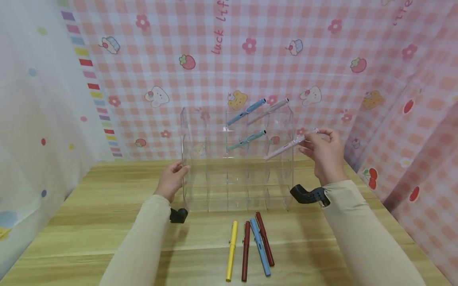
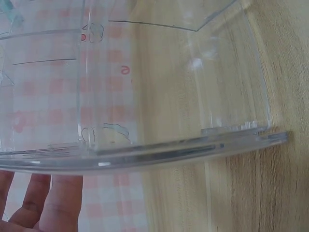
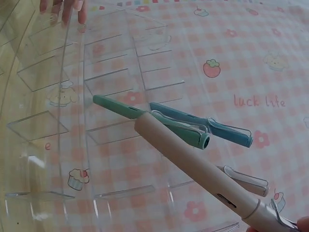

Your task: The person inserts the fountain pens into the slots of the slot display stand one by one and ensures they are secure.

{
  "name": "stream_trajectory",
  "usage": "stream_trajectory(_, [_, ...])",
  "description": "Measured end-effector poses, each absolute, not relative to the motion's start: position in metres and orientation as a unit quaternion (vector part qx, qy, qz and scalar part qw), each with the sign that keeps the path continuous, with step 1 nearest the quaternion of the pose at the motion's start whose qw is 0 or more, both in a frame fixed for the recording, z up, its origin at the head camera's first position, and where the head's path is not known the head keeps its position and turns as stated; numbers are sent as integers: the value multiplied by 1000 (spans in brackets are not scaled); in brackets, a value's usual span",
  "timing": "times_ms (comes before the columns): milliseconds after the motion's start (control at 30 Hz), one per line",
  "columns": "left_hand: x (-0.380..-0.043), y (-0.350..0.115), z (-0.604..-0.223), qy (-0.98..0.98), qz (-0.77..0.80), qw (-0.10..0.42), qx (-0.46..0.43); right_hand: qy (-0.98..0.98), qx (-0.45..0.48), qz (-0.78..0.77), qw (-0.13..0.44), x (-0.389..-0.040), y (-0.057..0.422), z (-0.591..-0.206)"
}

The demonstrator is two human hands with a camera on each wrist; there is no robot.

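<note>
A clear acrylic rack with rows of small compartments stands upright on the table. My right hand pinches a pale pink pen near its clip end, at the rack's right side. The pen slants down to the left, its lower end overlapping a right-hand compartment in the head view. At the rack's left side, my left hand touches the panel with its fingertips; its fingers look fairly straight. A blue pen, a greyish pink pen and a green pen slant out of upper compartments.
In front of the rack lie a yellow pen, a dark red pen, a light blue pen and a second dark red pen. A pink checked cloth hangs behind the wooden table.
</note>
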State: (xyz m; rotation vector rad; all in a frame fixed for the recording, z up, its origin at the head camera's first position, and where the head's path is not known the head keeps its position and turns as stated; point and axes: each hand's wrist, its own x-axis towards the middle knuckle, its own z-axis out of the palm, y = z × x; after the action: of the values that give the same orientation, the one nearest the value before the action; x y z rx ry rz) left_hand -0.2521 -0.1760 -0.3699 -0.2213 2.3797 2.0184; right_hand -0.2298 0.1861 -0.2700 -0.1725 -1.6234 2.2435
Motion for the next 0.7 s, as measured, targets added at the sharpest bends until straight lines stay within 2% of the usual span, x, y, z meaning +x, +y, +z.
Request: stream_trajectory(700, [-254, -178, -374, 759, 647, 0, -71, -516, -64, 812, 267, -250, 173, -254])
